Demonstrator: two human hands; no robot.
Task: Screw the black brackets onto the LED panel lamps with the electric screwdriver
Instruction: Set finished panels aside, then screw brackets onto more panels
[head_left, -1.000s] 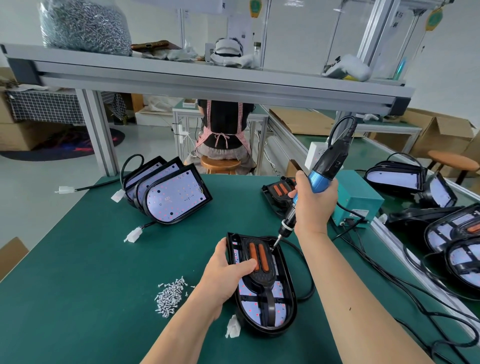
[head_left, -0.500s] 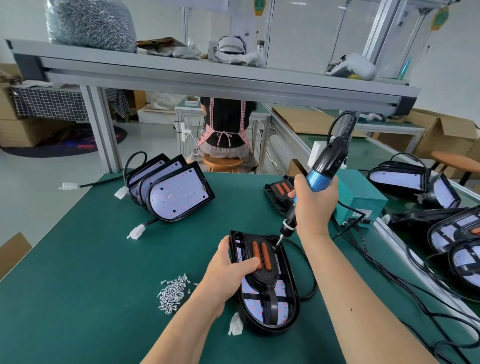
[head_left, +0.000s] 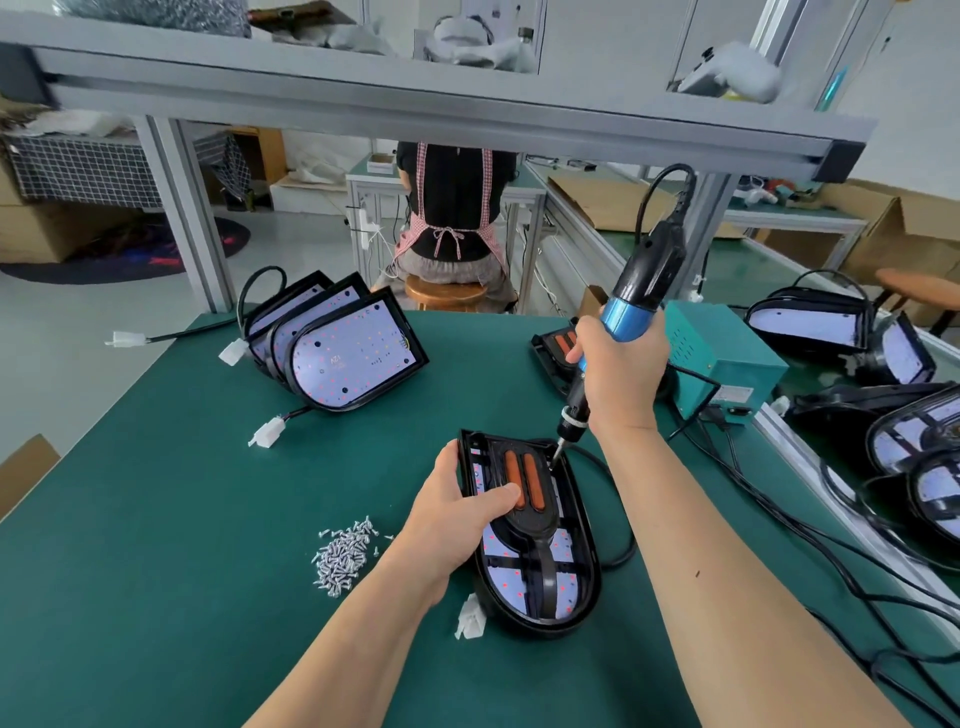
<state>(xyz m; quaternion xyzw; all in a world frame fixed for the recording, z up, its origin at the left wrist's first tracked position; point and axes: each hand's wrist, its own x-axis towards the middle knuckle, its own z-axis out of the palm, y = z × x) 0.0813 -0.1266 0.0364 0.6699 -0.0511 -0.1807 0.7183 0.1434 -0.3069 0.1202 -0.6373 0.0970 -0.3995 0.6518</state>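
An LED panel lamp (head_left: 530, 577) in a black housing lies flat on the green table. A black bracket (head_left: 524, 499) with two orange strips sits on top of it. My left hand (head_left: 462, 514) grips the lamp's left edge, thumb pressing on the bracket. My right hand (head_left: 618, 379) holds the blue and black electric screwdriver (head_left: 631, 306) upright and tilted. Its bit touches the bracket's upper right corner.
A pile of small screws (head_left: 345, 553) lies left of the lamp. Three lamps (head_left: 337, 348) lean stacked at the back left. A teal power box (head_left: 722, 358) stands to the right, with cables (head_left: 789, 514) trailing. More lamps (head_left: 914, 457) fill the right bench. A person sits behind the table.
The screwdriver bit has stayed at the bracket's upper right corner. The view has shifted slightly. Both hands keep their holds.
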